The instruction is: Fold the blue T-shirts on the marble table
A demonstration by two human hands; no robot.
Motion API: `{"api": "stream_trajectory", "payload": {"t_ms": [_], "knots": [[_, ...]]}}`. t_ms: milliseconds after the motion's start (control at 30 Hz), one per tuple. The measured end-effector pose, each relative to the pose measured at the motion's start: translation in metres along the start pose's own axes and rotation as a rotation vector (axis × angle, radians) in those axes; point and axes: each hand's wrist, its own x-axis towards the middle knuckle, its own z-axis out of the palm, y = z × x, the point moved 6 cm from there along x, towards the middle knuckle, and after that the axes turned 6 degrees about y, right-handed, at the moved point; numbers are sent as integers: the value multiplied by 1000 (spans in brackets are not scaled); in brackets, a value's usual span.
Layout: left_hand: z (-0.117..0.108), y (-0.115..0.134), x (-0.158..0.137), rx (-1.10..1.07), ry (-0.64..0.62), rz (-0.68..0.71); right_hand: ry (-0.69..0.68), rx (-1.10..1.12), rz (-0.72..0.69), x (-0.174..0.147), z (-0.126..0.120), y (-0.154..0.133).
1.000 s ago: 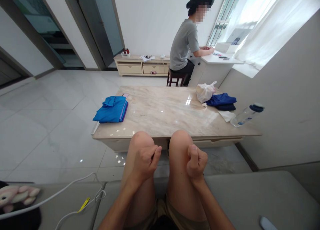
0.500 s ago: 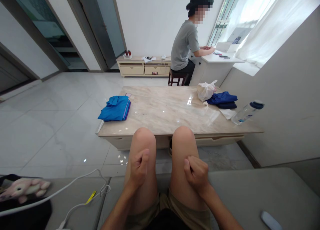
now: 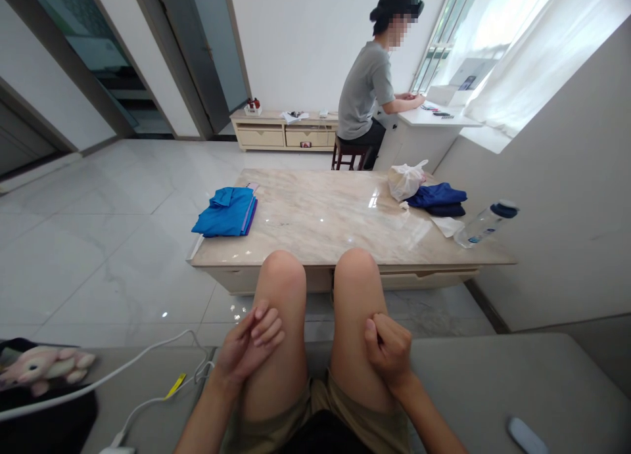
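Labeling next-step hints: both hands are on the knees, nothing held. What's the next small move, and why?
Probably lean forward and reach the left hand to the folded blue shirt on the table. Both hands hold nothing: the left lies loose against the left thigh, the right hand is curled by the right knee. The shirt lies at the table's left end, on that hand's side.

Bare knees side by side, bent upward

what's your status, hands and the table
Left hand open against left thigh, holding nothing. Right hand curled shut, empty, on right thigh. Table out of reach beyond knees: blue clothes, bag, bottle. Nothing between.
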Motion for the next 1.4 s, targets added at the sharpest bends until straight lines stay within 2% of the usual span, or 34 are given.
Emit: {"api": "stream_trajectory", "payload": {"t_ms": [133, 333, 400, 500, 567, 700, 767, 867, 967, 1133, 1200, 1267, 1333, 1400], "knots": [[-13, 2, -6, -170, 79, -14, 16, 12, 40, -1, -3, 6], [-52, -9, -27, -129, 155, -62, 16, 14, 58, -1, -5, 8], [-57, -10, -30, -121, 176, -54, 22, 13, 58, 0, -5, 8], [-48, -3, -33, -30, 246, 10, 26, 13, 50, -1, -5, 7], [-31, 8, -38, 152, 267, 70, 18, 12, 46, -1, -4, 7], [3, 35, -44, 643, 135, 222, 13, 8, 53, -3, -4, 8], [14, 38, -33, 773, 61, 289, 13, 11, 55, -4, -4, 9], [23, 24, 3, 732, 27, 247, 6, 13, 51, -3, -4, 9], [23, 9, 33, 569, 80, 232, 9, 11, 53, -3, -5, 10], [7, 2, 35, 474, 87, 232, 24, 62, 103, -10, -2, 12], [3, 0, 33, 379, 27, 182, 32, 122, 237, -7, -1, 16], [5, -4, 31, 239, -86, 131, 19, 255, 541, 3, -1, 26], [9, -7, 31, 97, -195, 86, -60, 540, 943, 18, -2, 31], [12, -10, 30, 7, -239, 56, -239, 988, 1233, 38, -4, 17]]}}
